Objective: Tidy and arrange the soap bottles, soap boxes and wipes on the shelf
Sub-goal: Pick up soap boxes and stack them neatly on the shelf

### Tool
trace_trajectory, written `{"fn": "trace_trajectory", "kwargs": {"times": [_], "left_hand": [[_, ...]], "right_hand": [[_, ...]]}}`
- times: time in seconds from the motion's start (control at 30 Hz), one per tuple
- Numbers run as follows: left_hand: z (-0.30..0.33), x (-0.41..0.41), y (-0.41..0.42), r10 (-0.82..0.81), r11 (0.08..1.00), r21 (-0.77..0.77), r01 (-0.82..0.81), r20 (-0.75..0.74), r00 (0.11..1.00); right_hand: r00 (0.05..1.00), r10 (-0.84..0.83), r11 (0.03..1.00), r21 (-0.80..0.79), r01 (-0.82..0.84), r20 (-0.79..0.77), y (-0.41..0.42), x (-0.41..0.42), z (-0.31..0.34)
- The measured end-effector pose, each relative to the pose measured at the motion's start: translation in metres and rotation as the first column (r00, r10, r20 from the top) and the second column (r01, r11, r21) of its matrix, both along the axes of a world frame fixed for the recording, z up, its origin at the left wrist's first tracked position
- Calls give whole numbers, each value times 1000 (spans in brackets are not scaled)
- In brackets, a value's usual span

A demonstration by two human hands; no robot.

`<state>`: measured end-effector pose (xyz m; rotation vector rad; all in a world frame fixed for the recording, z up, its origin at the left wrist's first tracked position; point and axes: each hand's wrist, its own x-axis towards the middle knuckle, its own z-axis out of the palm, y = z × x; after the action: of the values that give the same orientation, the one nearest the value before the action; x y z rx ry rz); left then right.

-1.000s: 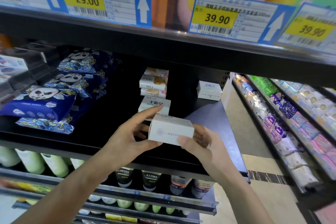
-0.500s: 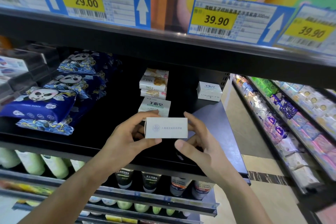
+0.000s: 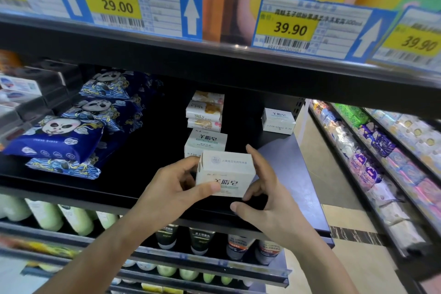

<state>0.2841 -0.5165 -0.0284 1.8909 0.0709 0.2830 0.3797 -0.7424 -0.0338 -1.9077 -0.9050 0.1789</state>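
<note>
Head view: both hands' fingers (image 3: pixel 191 169) grip soap box (image 3: pixel 226 175).

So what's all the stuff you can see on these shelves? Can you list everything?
held soap box: 1, white, in both hands at the middle shelf's front
soap boxes on the shelf: 2, white, one just behind the held one, one far right at the back
soap bar stack: about 4, white and yellow, middle back
wipes packs: several, blue with panda faces, stacked left
price tags: yellow, 29.00 and 39.90, top shelf edge
bottles: pale green, lower shelf left
tubes: 4, dark and white, lower shelf middle
left hand: grip on the box's left side
right hand: grip on its right side
</note>
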Motion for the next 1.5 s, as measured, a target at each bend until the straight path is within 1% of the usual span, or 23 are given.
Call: {"fn": "trace_trajectory", "kwargs": {"times": [0.1, 0.2, 0.33, 0.4, 0.53, 0.7, 0.77, 0.83, 0.9, 0.97, 1.07, 1.1, 1.17, 1.2, 1.23, 1.27, 1.3, 1.37, 1.5], "left_hand": [[2, 0, -1, -2, 999, -38, 1, -21, 1000], [4, -1, -3, 6, 998, -59, -8, -33, 999], [6, -2, -6, 7, 996, -85, -12, -51, 999], [8, -2, -7, 19, 996, -84, -24, -59, 998], [10, -2, -7, 24, 997, -71, -29, -64, 998], [11, 0, -8, 85, 996, -10, -86, -71, 994], [10, 2, -5, 116, 993, -24, -118, -87, 989], [10, 2, -3, 151, 988, -23, -153, -77, 986], [9, 0, -4, 163, 986, -30, -164, -29, 986], [11, 1, -4, 166, 986, -23, -166, -11, 986], [10, 2, -1, 183, 979, 88, -183, 10, 983], [8, 2, -1, 195, 969, 148, -196, 19, 981], [1, -1, -2, 202, 923, 324, -207, 50, 978], [-2, -1, -3, 202, 874, 436, -216, 79, 976], [-6, -2, -4, 202, 805, 547, -231, 114, 973], [-9, -1, -4, 210, 731, 636, -247, 134, 968], [-13, 1, -5, 228, 676, 687, -267, 151, 962], [-17, 3, -6, 270, 610, 732, -303, 167, 948], [-21, 5, -7, 276, 571, 762, -306, 173, 945]], "right_hand": [[999, -23, 999, -32, 25, 46, 1, -3, 1], [986, -90, 995, -37, 96, 144, 5, -11, -1], [944, -150, 989, 32, 148, 294, 7, -16, -7], [937, -153, 988, 51, 145, 314, 6, -16, -7], [953, -147, 988, 90, 127, 264, 5, -13, -7], [960, -161, 986, 85, 145, 230, 7, -12, -7], [973, -160, 985, 95, 146, 168, 8, -10, -6], [977, -175, 977, 141, 158, 118, 9, -8, -4], [973, -229, 956, 199, 218, 36, 13, -4, 3], [956, -294, 932, 217, 292, -26, 18, 5, 14], [943, -333, 926, 183, 330, -16, 32, 28, 28], [945, -328, 929, 177, 324, -6, 37, 35, 32], [952, -306, 939, 172, 299, 16, 48, 47, 37], [954, -300, 943, 160, 292, 27, 54, 54, 39], [955, -295, 947, 140, 288, 35, 61, 59, 40], [957, -288, 952, 121, 282, 42, 68, 63, 41], [959, -279, 956, 103, 273, 50, 74, 67, 41], [961, -263, 965, 41, 260, 83, 82, 72, 40], [975, -212, 973, -73, 217, 65, 81, 71, 37]]}}
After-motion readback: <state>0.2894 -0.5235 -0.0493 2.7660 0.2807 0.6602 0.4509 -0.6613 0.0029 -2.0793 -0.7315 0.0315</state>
